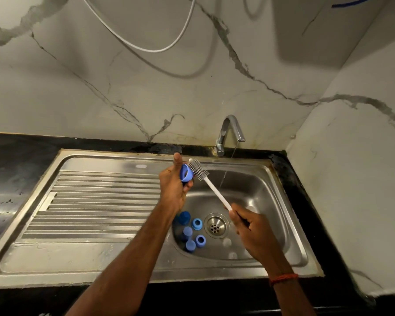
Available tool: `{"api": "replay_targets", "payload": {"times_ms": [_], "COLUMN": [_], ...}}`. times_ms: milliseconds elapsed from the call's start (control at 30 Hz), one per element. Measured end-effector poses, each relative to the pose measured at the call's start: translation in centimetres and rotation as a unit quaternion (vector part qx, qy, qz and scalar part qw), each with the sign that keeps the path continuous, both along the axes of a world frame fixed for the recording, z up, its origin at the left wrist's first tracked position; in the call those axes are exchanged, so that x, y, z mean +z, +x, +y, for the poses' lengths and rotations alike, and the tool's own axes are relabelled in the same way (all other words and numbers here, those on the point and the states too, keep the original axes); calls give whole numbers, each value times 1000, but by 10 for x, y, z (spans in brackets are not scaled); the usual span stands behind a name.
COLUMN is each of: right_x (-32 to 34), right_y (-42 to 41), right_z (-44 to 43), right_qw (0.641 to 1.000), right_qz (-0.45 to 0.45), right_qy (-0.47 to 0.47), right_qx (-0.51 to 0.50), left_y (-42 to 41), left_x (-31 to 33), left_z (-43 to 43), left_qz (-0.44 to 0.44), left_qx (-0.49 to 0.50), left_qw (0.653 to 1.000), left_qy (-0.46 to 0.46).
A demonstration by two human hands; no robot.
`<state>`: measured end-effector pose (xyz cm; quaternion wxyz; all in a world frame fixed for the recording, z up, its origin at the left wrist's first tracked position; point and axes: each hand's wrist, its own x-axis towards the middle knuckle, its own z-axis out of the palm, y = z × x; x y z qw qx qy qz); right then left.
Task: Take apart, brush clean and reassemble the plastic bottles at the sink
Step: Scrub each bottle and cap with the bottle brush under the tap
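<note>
Nearest to me, low and right of centre, my right grip [244,224] is curled round the end of the white brush [214,190], one brush in all. Its handle slants up and left across the basin.

Just left of that grip, on the basin floor beside the drain [215,225], lie five loose blue pieces [197,223], apart from one another. Three pale round shapes [227,242] sit right of and below the drain; I cannot tell what they are.

Further off, at centre frame, my left grip [172,185] holds a sixth blue piece, a cup-shaped cap [184,176], thumb raised, with the bristles at its open mouth.

Beyond, the single tap [228,131] runs a thin stream into the sink [100,265], set in the black table [21,156].

By my reckoning the taking apart is done and brushing is under way. I cannot tell which of the five have been brushed. Reassembly has not begun, and I see no bottle body plainly.
</note>
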<state>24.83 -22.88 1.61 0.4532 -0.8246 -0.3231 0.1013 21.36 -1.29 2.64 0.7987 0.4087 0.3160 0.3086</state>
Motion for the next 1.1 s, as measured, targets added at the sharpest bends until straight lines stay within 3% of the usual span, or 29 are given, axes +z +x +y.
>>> {"api": "replay_targets", "payload": {"times_ms": [133, 300, 533, 767, 900, 1000, 1100], "right_x": [0, 0, 0, -2, -6, -6, -7], "right_y": [10, 21, 40, 58, 67, 70, 73], "right_z": [7, -2, -6, -37, -38, -36, -33], "right_qw": [998, 997, 991, 997, 997, 998, 998], "right_qz": [-36, -67, -136, -64, -47, -31, -20], "right_qy": [1, 14, -3, 35, 47, 44, 48], "right_qx": [-46, -26, -19, -9, -49, -34, -21], "left_y": [8, 15, 28, 39, 44, 48, 52], "left_x": [1, 9, 4, 1, -2, -3, -3], "left_z": [-11, 3, -18, -10, -12, -15, -20], "left_qz": [16, -8, -33, -51, -109, -113, -67], "left_qx": [-62, -37, -96, -9, -40, -62, -55], "left_qw": [994, 999, 995, 993, 977, 971, 983], "left_qy": [89, 39, 26, -104, -180, -200, -159]}}
